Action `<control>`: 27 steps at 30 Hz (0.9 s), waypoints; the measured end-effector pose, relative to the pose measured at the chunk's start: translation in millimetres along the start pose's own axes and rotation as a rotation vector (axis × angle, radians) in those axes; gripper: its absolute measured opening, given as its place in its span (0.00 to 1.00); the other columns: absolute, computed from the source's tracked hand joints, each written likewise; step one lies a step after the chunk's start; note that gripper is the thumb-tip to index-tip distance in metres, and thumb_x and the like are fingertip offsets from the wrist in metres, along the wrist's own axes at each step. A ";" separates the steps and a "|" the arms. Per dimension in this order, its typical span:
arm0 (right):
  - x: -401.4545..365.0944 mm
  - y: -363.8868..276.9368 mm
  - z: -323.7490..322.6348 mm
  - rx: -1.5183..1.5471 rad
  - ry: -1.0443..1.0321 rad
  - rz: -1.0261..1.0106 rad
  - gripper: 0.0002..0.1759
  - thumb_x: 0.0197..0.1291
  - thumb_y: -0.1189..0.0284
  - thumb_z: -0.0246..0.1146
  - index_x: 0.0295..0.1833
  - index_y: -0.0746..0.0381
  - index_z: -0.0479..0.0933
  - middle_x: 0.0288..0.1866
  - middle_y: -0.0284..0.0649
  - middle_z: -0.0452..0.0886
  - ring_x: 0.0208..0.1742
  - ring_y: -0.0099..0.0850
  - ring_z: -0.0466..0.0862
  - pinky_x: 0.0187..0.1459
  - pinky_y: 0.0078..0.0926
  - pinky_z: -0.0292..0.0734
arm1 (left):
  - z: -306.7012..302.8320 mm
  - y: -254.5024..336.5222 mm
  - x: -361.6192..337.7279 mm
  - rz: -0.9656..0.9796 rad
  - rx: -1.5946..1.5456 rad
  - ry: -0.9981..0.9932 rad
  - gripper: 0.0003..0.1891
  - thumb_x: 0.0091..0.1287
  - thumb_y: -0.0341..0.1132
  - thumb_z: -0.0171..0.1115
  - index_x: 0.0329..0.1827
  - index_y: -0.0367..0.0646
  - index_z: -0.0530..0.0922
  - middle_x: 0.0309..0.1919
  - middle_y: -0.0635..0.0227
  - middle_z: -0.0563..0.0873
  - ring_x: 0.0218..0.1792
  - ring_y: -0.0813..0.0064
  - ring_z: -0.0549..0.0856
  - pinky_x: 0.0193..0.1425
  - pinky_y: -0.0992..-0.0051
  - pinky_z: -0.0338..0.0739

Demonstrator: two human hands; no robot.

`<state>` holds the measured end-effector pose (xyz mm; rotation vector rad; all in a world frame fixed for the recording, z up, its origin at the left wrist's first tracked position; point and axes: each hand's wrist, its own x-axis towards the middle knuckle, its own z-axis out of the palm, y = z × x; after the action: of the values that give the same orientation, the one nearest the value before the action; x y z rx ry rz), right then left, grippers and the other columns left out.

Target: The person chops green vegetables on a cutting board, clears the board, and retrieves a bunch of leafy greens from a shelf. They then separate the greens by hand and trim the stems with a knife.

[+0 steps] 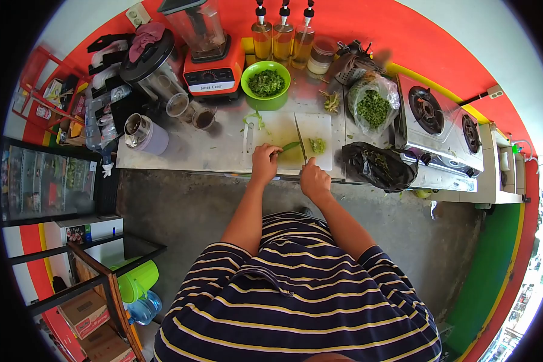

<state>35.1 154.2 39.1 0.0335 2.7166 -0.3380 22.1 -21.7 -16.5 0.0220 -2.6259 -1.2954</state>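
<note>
Knife wrapped in my right hand, left hand pinching a green piece over the cutting board, presumably steadying it beside the blade.

The room is bright, like daytime. The strongest light shows at the right edge, where a strip of outside is so white that most of it is washed out. The shiny bench has soft pale glare, and the white board looks bright. The knife looks clear, with little blur. Light shines through the 3 bottles, making them glow gold. The grey floor is duller, with darker shade under the bench. Straight things bend near the edges, the 4 corners are black, and small things behind the glass door look fuzzy.
</note>
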 end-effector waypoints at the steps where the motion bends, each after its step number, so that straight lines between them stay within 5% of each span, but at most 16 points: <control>1: 2.4 -0.1 0.8 0.004 0.004 -0.001 0.17 0.75 0.59 0.55 0.54 0.63 0.67 0.44 0.54 0.88 0.49 0.52 0.89 0.50 0.50 0.82 | -1.1 0.6 0.5 -0.008 0.015 -0.013 0.12 0.62 0.20 0.64 0.44 0.45 0.88 0.37 0.65 0.84 0.45 0.59 0.81 0.52 0.61 0.76; 27: 20.9 -21.3 -17.9 -0.012 -0.222 -0.016 0.23 0.67 0.68 0.56 0.62 0.69 0.63 0.57 0.62 0.83 0.62 0.53 0.84 0.63 0.47 0.77 | -5.9 -3.8 6.8 0.010 -0.022 -0.083 0.14 0.60 0.19 0.64 0.45 0.44 0.89 0.37 0.65 0.83 0.43 0.62 0.79 0.53 0.64 0.76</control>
<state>7.4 137.3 51.7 -0.0277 2.5001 -0.3100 16.3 -29.4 -14.7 -0.0501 -2.6765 -1.3496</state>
